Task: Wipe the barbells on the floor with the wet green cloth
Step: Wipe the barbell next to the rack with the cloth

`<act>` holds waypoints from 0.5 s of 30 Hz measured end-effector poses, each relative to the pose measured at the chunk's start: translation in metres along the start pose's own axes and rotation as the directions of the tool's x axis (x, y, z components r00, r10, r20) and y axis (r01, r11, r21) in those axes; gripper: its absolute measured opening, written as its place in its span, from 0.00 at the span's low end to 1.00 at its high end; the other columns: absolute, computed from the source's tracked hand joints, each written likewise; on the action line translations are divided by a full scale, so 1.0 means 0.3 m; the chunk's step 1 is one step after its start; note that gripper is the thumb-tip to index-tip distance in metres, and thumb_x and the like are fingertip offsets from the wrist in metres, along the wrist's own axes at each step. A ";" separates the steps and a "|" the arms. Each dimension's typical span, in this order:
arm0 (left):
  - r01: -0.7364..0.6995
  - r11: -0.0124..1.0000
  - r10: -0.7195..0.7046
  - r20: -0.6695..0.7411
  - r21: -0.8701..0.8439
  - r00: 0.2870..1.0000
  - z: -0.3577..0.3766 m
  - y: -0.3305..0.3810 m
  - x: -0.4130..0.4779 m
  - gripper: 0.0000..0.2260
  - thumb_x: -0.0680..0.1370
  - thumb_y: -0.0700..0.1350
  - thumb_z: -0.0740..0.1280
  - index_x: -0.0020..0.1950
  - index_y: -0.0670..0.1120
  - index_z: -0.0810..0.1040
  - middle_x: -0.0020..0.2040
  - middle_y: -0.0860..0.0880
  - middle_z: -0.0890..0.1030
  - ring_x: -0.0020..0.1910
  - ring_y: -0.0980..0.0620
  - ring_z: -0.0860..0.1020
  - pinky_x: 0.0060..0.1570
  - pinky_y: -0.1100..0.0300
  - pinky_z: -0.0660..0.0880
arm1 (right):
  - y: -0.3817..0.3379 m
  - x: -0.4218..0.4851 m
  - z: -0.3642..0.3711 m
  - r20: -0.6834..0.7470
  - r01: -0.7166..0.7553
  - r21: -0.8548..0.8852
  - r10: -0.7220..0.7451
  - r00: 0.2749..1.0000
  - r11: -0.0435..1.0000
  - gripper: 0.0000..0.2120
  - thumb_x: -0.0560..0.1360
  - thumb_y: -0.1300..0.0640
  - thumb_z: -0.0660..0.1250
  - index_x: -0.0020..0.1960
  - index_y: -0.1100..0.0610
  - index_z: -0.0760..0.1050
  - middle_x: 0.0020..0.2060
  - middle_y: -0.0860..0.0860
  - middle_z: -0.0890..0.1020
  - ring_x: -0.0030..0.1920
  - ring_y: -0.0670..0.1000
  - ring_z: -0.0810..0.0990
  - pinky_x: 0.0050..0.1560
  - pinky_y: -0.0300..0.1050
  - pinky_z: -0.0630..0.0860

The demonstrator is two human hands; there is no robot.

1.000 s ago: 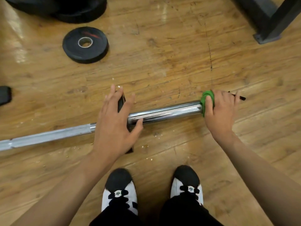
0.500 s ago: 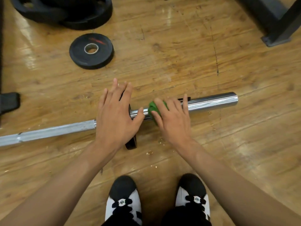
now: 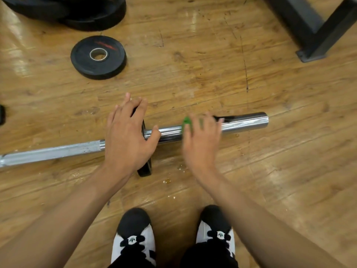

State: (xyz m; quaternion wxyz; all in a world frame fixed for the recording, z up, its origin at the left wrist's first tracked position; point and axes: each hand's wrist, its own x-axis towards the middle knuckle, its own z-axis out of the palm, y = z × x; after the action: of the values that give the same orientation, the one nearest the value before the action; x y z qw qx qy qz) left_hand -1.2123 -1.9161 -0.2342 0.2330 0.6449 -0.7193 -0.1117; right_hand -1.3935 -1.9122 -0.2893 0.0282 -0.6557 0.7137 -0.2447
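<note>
The barbell (image 3: 243,123) lies flat on the wooden floor (image 3: 193,78), running from the left edge of view, where its dull shaft is cut off, to the chrome sleeve end on the right. A small black plate (image 3: 144,170) sits upright on the sleeve against the collar; only its lower rim and a sliver of its upper edge show, the rest being covered by the left hand (image 3: 126,138). That hand is flat and spread, palm on the plate, thumb resting on the sleeve.

The right hand (image 3: 201,142) is smeared by motion blur, so the individual fingers are hard to separate. It sits on the middle of the sleeve, fingers curled over the top, gripping the green cloth (image 3: 187,121) against the metal. Only a small patch of cloth shows at the index-finger side — the remainder is hidden beneath the palm.

Scattered droplets mark the floor in front of the sleeve. A loose black plate (image 3: 108,64) lies flat beyond the bar, well apart from it. A stack of larger plates (image 3: 92,14) is cropped by the top edge, and a dark metal frame foot (image 3: 313,35) by the upper right corner. A dark object (image 3: 1,115) at the left edge cannot be identified. Two black-and-white shoes (image 3: 135,235) stand near the bottom edge.
</note>
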 end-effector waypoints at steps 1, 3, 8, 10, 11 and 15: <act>0.002 1.000 -0.002 -0.003 0.000 1.000 0.001 0.000 0.001 0.31 0.77 0.57 0.60 0.77 0.42 0.72 0.74 0.44 0.74 0.82 0.44 0.60 0.79 0.44 0.57 | -0.073 -0.041 0.023 0.037 0.073 0.031 -0.074 0.997 0.997 0.20 0.84 0.49 0.55 0.71 0.53 0.75 0.65 0.54 0.79 0.74 0.57 0.70 0.82 0.62 0.52; 0.008 1.000 -0.008 -0.006 0.001 1.000 0.001 -0.001 0.000 0.31 0.77 0.56 0.60 0.77 0.42 0.72 0.75 0.44 0.74 0.82 0.45 0.59 0.80 0.44 0.56 | -0.164 -0.103 0.067 0.082 0.184 0.091 -0.192 0.978 0.979 0.20 0.84 0.50 0.58 0.75 0.54 0.72 0.68 0.55 0.77 0.77 0.57 0.67 0.82 0.60 0.49; 0.001 1.000 -0.001 0.010 0.014 1.000 -0.003 -0.005 -0.004 0.32 0.77 0.57 0.59 0.78 0.43 0.71 0.76 0.45 0.73 0.82 0.45 0.59 0.80 0.45 0.55 | 0.025 -0.055 0.050 0.112 0.398 -0.013 -0.394 0.912 0.917 0.22 0.85 0.45 0.57 0.77 0.50 0.66 0.71 0.56 0.75 0.78 0.57 0.66 0.82 0.58 0.42; 0.005 1.000 -0.006 0.019 0.018 1.000 -0.005 -0.008 -0.005 0.32 0.77 0.57 0.59 0.78 0.43 0.71 0.76 0.45 0.72 0.82 0.45 0.59 0.79 0.46 0.54 | 0.187 -0.020 0.000 0.074 0.280 -0.067 -0.275 0.959 0.958 0.23 0.85 0.45 0.54 0.77 0.52 0.65 0.74 0.56 0.73 0.79 0.57 0.64 0.82 0.60 0.43; 0.009 1.000 -0.009 0.019 0.014 1.000 -0.005 -0.008 -0.006 0.32 0.77 0.56 0.59 0.78 0.43 0.71 0.76 0.45 0.72 0.82 0.45 0.59 0.79 0.46 0.54 | 0.268 0.001 -0.028 0.049 0.199 -0.081 -0.195 0.980 0.977 0.23 0.85 0.46 0.53 0.78 0.54 0.65 0.75 0.57 0.72 0.79 0.58 0.63 0.82 0.61 0.44; 0.014 1.000 -0.014 0.015 -0.022 1.000 -0.003 -0.002 -0.003 0.30 0.77 0.54 0.62 0.77 0.42 0.72 0.75 0.44 0.73 0.82 0.44 0.60 0.79 0.43 0.58 | 0.464 0.078 -0.097 -0.052 -0.026 -0.101 0.020 0.998 0.995 0.23 0.85 0.50 0.52 0.75 0.58 0.69 0.74 0.58 0.73 0.80 0.59 0.63 0.80 0.67 0.50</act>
State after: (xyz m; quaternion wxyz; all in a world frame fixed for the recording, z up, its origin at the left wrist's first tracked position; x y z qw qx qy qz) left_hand -1.2112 -1.9151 -0.2340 0.2340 0.6466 -0.7150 -0.1259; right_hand -1.5357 -1.9225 -0.3108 -0.0205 -0.6416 0.7332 -0.2244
